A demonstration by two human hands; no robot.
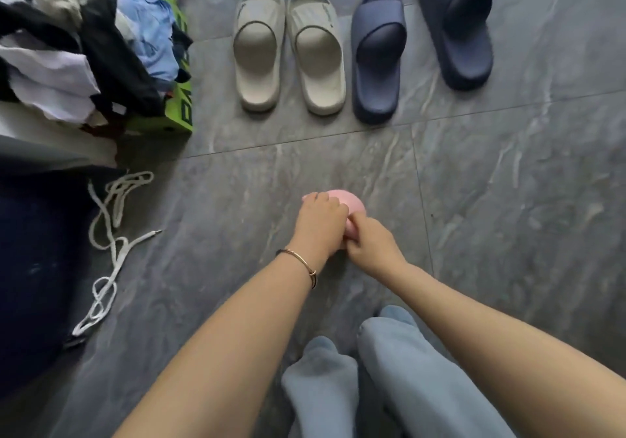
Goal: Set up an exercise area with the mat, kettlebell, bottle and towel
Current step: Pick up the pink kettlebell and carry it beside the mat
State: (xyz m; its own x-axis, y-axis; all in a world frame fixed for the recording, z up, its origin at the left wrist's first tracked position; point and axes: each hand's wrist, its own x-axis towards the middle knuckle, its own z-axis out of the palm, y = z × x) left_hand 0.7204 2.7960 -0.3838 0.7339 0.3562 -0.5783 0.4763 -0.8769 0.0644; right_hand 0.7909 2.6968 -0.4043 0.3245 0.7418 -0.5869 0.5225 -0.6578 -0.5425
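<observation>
Two hands: both are on one pink thing low over the floor, in front of the person's knees.
Left fingers (313, 199): curled over the top of the pink kettlebell (352, 205), clenched on it as far as I can see; a bangle (301, 261) sits on that wrist.
Right fingers (359, 234): pinched on the near edge of the same thing, touching the left hand (320, 224).
Right hand (371, 244): knuckles up, so the grip itself is partly hidden.
Kettlebell: mostly covered; only a rounded pink part shows, so the name is my guess from the task. Whether it rests on the floor (508, 200) or hangs just above, I cannot tell.
Around: beige slides (291, 51) and navy slides (420, 41) stand in a row beyond; a white cord (111, 244) lies to the left, near a clothes pile (74, 41).
Done: at most, one item is being placed.
Left: mat, bottle and towel are not in sight, so most of the setup seems still to do.
</observation>
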